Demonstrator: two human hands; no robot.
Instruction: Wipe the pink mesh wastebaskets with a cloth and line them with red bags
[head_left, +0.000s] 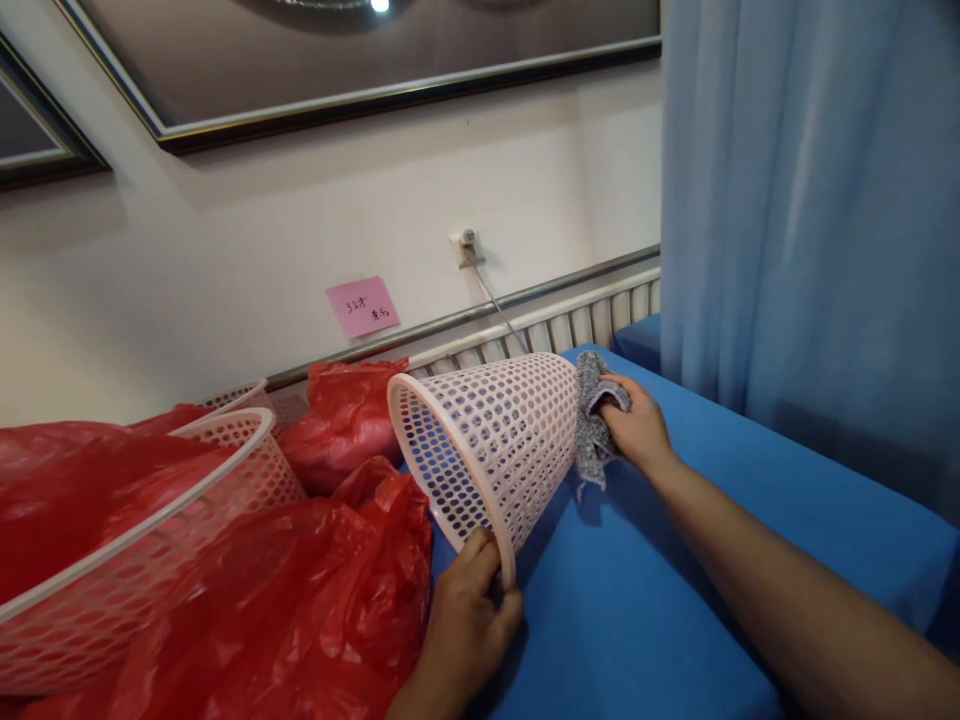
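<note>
A pink perforated basket (517,430) lies tilted on its side over the blue surface (622,590), its open mouth facing left. My left hand (472,610) grips the lower part of its rim, fingers inside and thumb outside. At the basket's closed end, my right hand (634,420) is closed on a grey cloth (592,425), which is pressed against the base. Part of the cloth hangs down below my fingers.
Red plastic bags (300,610) and another pink basket (262,450) crowd the left side. Behind are a radiator (600,318), a plugged-in cable (495,298) and a pink note (363,307) on the wall. A blue curtain (795,220) hangs at the right.
</note>
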